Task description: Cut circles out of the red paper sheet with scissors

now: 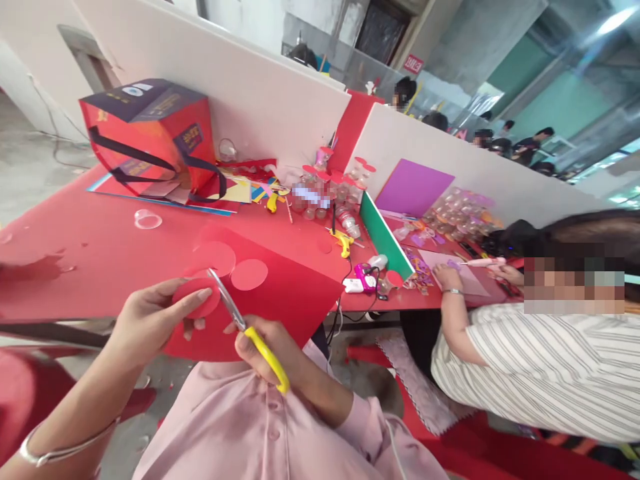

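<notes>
My left hand (pixel 150 313) pinches a round piece of red paper (pixel 199 298) between thumb and fingers. In my right hand (pixel 273 343) are scissors with yellow handles (pixel 267 360); their metal blades point up and left, right at the edge of that round piece. Below both hands spreads a large red sheet (pixel 295 290), partly over the table edge. Two paler round shapes show on it, one a round patch (pixel 249 275); whether they are holes or loose discs I cannot tell. Part of the right-hand fingers is hidden behind the handles.
A red and dark gift bag (pixel 150 133) stands at the back left of the red table (pixel 60 233). A clear cup (pixel 147 219) lies nearby. Yellow glue gun (pixel 343 242), plastic bottles (pixel 350 221) and a green divider (pixel 385 237) are right of centre. A co-worker in stripes (pixel 540 360) sits at right.
</notes>
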`<control>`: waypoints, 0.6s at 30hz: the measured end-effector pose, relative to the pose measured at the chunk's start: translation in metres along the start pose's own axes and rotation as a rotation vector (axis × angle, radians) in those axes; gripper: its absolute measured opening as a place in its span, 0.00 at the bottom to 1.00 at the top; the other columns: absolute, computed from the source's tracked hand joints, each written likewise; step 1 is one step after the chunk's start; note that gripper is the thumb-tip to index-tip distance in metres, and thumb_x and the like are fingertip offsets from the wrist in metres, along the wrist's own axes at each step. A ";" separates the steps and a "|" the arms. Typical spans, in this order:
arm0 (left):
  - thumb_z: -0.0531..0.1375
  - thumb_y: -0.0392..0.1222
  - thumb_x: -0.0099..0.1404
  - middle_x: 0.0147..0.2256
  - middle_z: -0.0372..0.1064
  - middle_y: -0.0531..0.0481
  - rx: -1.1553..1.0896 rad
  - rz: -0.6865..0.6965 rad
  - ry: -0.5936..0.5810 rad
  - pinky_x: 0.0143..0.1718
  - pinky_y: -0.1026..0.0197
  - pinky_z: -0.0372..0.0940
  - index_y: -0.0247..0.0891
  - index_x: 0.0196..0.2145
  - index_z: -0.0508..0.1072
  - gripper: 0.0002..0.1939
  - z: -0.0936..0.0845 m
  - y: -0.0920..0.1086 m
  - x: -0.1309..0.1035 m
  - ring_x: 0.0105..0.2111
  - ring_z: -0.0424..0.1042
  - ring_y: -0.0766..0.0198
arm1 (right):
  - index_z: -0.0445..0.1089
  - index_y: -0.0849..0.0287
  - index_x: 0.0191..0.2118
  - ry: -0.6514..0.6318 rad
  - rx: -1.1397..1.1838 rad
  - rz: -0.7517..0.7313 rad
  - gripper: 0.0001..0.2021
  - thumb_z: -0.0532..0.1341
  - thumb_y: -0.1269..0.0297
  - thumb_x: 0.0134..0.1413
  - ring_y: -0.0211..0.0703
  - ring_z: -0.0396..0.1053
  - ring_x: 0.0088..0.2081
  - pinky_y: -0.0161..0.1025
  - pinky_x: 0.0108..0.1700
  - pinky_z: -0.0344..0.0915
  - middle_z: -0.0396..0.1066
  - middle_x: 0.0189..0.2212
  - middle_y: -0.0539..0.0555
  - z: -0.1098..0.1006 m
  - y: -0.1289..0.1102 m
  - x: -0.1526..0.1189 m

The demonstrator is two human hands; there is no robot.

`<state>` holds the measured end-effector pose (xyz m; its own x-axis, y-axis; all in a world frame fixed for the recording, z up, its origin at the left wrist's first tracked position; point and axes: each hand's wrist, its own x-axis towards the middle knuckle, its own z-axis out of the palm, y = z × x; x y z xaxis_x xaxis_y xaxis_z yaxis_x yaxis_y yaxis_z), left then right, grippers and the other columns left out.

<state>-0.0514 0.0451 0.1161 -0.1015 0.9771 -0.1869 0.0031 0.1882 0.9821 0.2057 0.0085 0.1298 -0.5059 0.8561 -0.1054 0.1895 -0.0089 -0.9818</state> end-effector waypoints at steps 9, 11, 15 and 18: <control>0.78 0.43 0.60 0.22 0.78 0.51 -0.274 0.039 0.122 0.21 0.65 0.67 0.31 0.39 0.82 0.16 0.026 0.024 0.083 0.19 0.73 0.65 | 0.75 0.55 0.65 0.073 0.026 0.070 0.36 0.62 0.28 0.72 0.42 0.66 0.32 0.38 0.33 0.65 0.67 0.31 0.48 -0.017 0.013 0.003; 0.77 0.39 0.62 0.24 0.79 0.52 -0.312 0.052 0.206 0.23 0.66 0.69 0.28 0.40 0.81 0.14 0.029 0.020 0.108 0.21 0.73 0.67 | 0.75 0.54 0.66 0.096 0.067 0.097 0.37 0.61 0.26 0.71 0.42 0.66 0.31 0.38 0.32 0.65 0.68 0.31 0.49 -0.018 0.019 -0.003; 0.74 0.34 0.65 0.28 0.78 0.54 -0.360 -0.019 0.343 0.31 0.66 0.76 0.30 0.40 0.75 0.12 0.030 -0.004 0.146 0.28 0.79 0.66 | 0.75 0.57 0.65 0.125 0.127 0.139 0.43 0.59 0.21 0.68 0.38 0.62 0.28 0.36 0.31 0.61 0.66 0.30 0.47 -0.016 0.029 -0.012; 0.71 0.36 0.67 0.30 0.74 0.52 -0.254 -0.010 0.284 0.39 0.57 0.82 0.35 0.38 0.69 0.13 0.026 -0.023 0.151 0.38 0.85 0.56 | 0.76 0.57 0.63 0.161 0.148 0.157 0.43 0.60 0.20 0.66 0.37 0.60 0.28 0.36 0.30 0.59 0.64 0.30 0.46 -0.011 0.040 -0.013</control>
<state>-0.0412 0.1914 0.0651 -0.3724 0.9022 -0.2175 -0.2420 0.1318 0.9613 0.2290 0.0030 0.0935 -0.3372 0.9095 -0.2431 0.1237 -0.2132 -0.9691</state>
